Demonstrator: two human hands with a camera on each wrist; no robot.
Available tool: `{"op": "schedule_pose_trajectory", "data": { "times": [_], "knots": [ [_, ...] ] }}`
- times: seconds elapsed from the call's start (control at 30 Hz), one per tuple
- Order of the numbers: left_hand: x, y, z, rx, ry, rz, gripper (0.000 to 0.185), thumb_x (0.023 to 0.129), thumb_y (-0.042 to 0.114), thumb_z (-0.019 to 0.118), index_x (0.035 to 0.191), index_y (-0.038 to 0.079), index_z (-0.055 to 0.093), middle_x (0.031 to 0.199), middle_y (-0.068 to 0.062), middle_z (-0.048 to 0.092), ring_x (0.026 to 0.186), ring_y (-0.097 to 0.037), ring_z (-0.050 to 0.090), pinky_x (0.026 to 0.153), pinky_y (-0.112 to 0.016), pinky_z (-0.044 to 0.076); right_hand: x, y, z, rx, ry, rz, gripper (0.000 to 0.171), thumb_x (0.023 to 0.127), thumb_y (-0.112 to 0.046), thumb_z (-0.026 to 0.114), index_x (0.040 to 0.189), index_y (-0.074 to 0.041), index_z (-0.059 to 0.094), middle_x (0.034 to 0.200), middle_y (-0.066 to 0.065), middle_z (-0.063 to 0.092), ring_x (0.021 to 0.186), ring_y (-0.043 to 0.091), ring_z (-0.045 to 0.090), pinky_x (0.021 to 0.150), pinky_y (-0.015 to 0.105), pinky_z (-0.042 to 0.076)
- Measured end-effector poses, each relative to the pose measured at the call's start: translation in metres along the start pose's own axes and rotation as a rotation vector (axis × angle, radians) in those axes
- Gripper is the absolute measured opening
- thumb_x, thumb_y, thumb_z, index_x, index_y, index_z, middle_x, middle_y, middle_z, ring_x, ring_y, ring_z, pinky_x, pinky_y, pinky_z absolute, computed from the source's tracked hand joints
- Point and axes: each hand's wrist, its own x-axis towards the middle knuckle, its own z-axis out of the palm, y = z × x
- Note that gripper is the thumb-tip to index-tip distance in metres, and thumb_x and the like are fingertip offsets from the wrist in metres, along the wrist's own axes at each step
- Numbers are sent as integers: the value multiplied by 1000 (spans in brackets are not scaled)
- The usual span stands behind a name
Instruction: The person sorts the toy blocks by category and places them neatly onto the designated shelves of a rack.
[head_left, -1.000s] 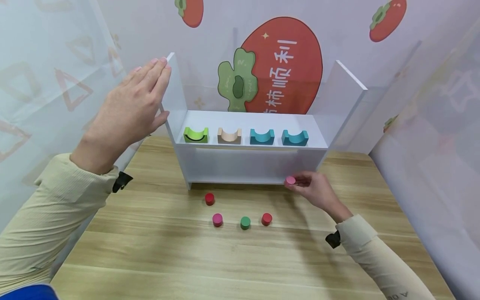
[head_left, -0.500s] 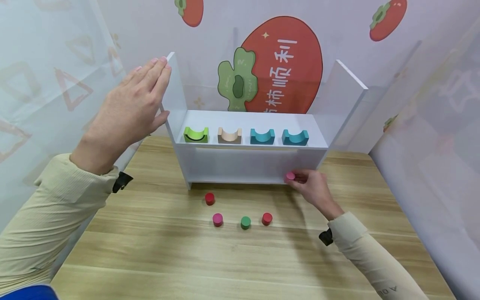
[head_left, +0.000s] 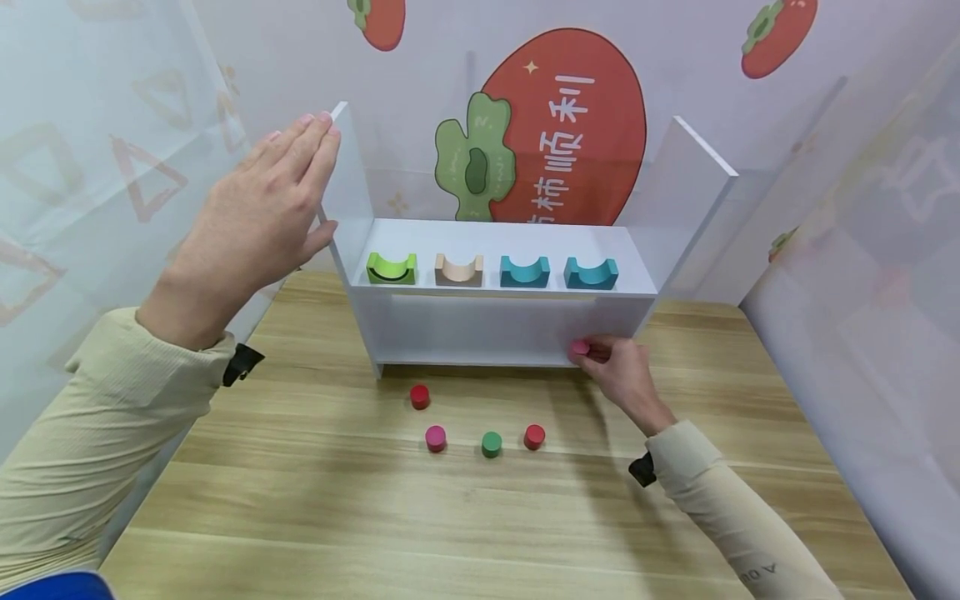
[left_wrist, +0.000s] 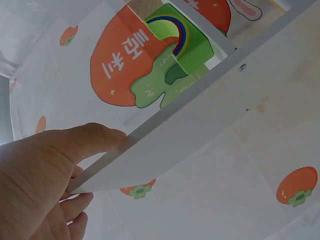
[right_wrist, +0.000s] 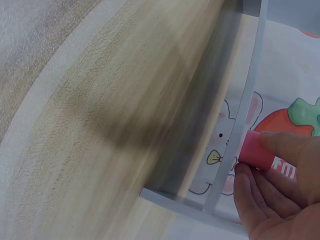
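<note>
A white shelf unit point(head_left: 480, 329) with two tall side panels stands on the wooden table. My left hand point(head_left: 258, 225) holds the upper front corner of its left panel point(left_wrist: 200, 120), thumb on the edge and fingers beyond it. Down at the right end of the lower board, my right hand point(head_left: 626, 371) pinches a pink cylinder block point(right_wrist: 256, 150) between thumb and fingers. In the right wrist view the block overlaps the board's edge point(right_wrist: 245, 110); whether it touches is unclear. On the upper board sit a green arch block point(head_left: 392, 271), a beige one point(head_left: 459, 272) and two teal ones point(head_left: 524, 273).
In front of the shelf lie a red cylinder point(head_left: 420, 397), a magenta cylinder point(head_left: 436, 439), a green cylinder point(head_left: 491, 445) and another red cylinder point(head_left: 534, 437). A printed cloth point(head_left: 405, 100) hangs behind and at both sides. Something blue point(head_left: 60, 586) shows at bottom left.
My right hand has moved slightly up and inward with the pink cylinder, from the lower board's front edge to over the board. My left hand keeps its place on the panel.
</note>
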Motion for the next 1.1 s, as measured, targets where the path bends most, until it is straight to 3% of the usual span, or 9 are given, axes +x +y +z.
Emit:
{"op": "schedule_pose_trajectory", "data": {
  "times": [0.57, 0.77, 0.97, 1.1],
  "knots": [
    [0, 0, 0, -7, 0, -4, 91, 91, 9, 74, 163, -10, 22, 171, -28, 28, 159, -44, 31, 134, -55, 25, 2, 0, 5, -21, 16, -9, 21, 93, -11, 79, 113, -3, 80, 109, 18, 81, 100, 31, 78, 87, 46, 67],
    [0, 0, 1, -7, -12, -3, 92, 91, 10, 75, 163, -9, 21, 172, -27, 27, 159, -44, 31, 134, -55, 24, 0, 1, 5, -48, -3, -9, 20, 94, -11, 78, 113, -3, 80, 109, 18, 80, 97, 29, 75, 85, 43, 67],
    [0, 0, 1, -4, -11, 0, 91, 91, 9, 74, 163, -10, 22, 171, -28, 28, 159, -44, 31, 134, -55, 24, -6, -6, -5, -92, 37, -113, 19, 93, -14, 80, 105, 0, 79, 106, 21, 80, 100, 37, 78, 87, 51, 66],
    [0, -1, 1, 4, 2, 6, 90, 91, 8, 73, 162, -11, 23, 170, -29, 29, 158, -45, 32, 134, -54, 25, -12, -14, -15, -120, 60, -180, 25, 91, -13, 81, 109, 4, 77, 109, 25, 79, 105, 43, 77, 93, 58, 64]
  ]
}}
